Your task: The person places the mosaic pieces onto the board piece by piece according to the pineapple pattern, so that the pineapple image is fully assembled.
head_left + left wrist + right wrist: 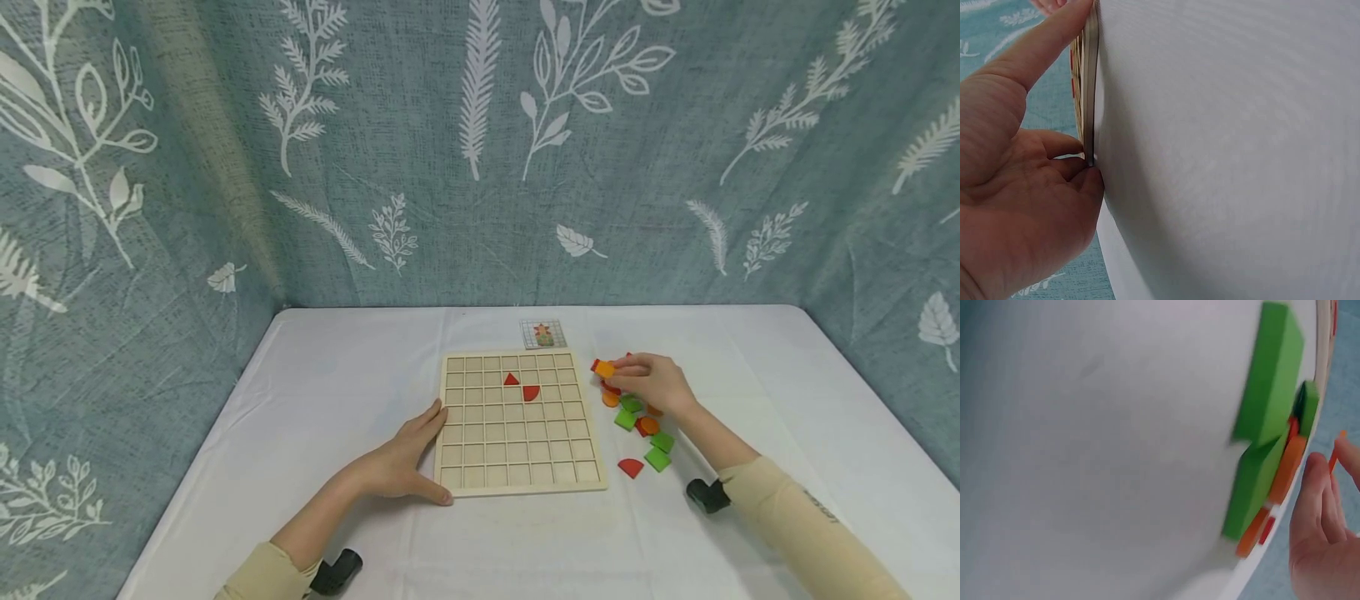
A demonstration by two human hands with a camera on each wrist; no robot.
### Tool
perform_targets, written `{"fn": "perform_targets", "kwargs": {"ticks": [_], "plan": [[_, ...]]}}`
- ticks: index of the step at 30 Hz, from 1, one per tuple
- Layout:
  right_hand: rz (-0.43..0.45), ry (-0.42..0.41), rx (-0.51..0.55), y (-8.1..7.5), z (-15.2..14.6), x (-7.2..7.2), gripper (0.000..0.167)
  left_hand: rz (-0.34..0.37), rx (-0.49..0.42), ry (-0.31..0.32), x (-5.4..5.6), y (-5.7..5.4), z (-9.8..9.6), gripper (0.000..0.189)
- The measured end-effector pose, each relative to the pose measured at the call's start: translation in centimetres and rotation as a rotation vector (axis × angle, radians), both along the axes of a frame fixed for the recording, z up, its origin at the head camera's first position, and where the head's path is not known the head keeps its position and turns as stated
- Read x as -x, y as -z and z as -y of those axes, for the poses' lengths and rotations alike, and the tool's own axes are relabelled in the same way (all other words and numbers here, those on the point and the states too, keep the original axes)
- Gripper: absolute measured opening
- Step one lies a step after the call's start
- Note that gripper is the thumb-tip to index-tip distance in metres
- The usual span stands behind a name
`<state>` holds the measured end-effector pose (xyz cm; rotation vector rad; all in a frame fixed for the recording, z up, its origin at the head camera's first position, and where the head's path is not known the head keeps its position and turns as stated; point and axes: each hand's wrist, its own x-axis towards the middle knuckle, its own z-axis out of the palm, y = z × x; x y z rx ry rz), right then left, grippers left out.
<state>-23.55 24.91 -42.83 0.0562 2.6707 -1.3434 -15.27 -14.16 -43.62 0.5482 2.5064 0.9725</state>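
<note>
A light wooden grid board point(496, 454) lies on the table. Set in its upper cells are a red triangle point(512, 379) and a red quarter-circle point(531, 392). My left hand point(405, 458) rests at the board's lower left, fingers against its left edge and thumb stretched to the front edge. Right of the board, my right hand point(654, 382) pinches an orange tile point(604, 369) between thumb and fingers, above the loose pieces. Its thin side point(1334, 460) shows in the right wrist view; its exact shape is unclear.
Green square tiles point(657, 459), orange discs point(649, 426) and red pieces, including a quarter-circle point(631, 467), lie loosely right of the board. A small picture card point(543, 334) with a grid sits behind it. A patterned curtain point(427, 225) stands behind the white-covered table point(360, 358).
</note>
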Motion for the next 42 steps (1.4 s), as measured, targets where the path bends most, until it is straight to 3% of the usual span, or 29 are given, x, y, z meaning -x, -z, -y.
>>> {"fn": "perform_targets", "kwargs": {"ticks": [7,26,42], "plan": [[0.016,-0.057,0.072,-0.1,1.5,-0.2,0.042,0.005,0.0,-0.002,-0.1,-0.1,0.0,0.121],[-0.022,-0.274,0.059,0.3,8.3,0.1,0.028,0.004,-0.002,-0.008,-0.1,-0.1,-0.1,0.121],[-0.102,-0.374,-0.104,0.4,11.3,0.9,0.023,0.009,-0.004,-0.001,0.0,-0.1,-0.1,0.121]]}}
